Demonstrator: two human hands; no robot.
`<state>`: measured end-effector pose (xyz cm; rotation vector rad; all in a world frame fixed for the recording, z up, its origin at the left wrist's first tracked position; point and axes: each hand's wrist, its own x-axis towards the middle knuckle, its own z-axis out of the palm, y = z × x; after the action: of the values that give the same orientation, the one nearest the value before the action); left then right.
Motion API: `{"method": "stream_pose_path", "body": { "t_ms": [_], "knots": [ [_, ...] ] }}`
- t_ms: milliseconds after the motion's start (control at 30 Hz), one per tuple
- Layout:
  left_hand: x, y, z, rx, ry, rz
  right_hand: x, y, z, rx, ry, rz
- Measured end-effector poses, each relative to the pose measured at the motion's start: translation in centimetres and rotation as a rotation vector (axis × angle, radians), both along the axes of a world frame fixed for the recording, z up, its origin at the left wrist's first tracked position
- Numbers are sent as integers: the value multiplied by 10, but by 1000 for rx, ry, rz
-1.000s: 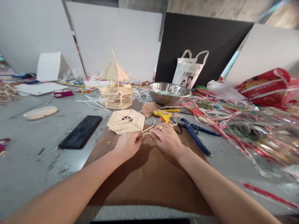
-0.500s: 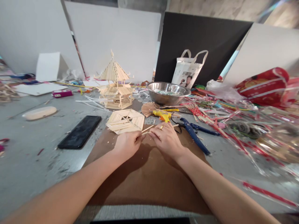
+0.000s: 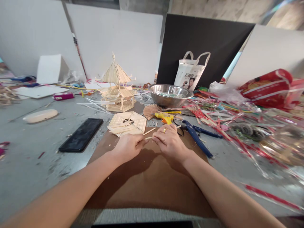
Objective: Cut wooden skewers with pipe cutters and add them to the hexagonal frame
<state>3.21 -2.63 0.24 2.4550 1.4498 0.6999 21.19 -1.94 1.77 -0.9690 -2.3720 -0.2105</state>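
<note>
Between my two hands a thin wooden stick (image 3: 148,138) is pinched, one end in each. My left hand (image 3: 129,146) is closed on its left end, and my right hand (image 3: 169,141), with a ring on one finger, grips the other end. Another short wooden stick (image 3: 149,131) lies just beyond them. Behind my left hand rests a flat hexagonal stick panel (image 3: 127,123) with gaps at its centre. Farther back stands a pagoda model (image 3: 118,85) built of the same sticks. A brown board (image 3: 147,186) lies beneath my hands.
A yellow glue gun (image 3: 165,117) and blue-handled pliers (image 3: 197,139) lie beyond my right hand. A black phone (image 3: 81,135) is at left. Behind are a metal bowl (image 3: 170,100) and a white bag (image 3: 190,74). Plastic wrappers and scraps (image 3: 239,126) crowd the right side.
The stick between my hands has tilted and dropped slightly toward me, with the hands almost in place. The view has shifted slightly.
</note>
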Motion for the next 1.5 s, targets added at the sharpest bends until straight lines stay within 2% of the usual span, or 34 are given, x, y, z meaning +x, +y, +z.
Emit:
{"method": "stream_pose_path", "body": {
  "t_ms": [367, 1500],
  "knots": [
    [-3, 2, 3, -52, -82, -136, 4, 3, 1, -57, 17, 84],
    [-5, 7, 1, -168, -53, -265, 8, 8, 1, -205, -15, 164]
  ]
}}
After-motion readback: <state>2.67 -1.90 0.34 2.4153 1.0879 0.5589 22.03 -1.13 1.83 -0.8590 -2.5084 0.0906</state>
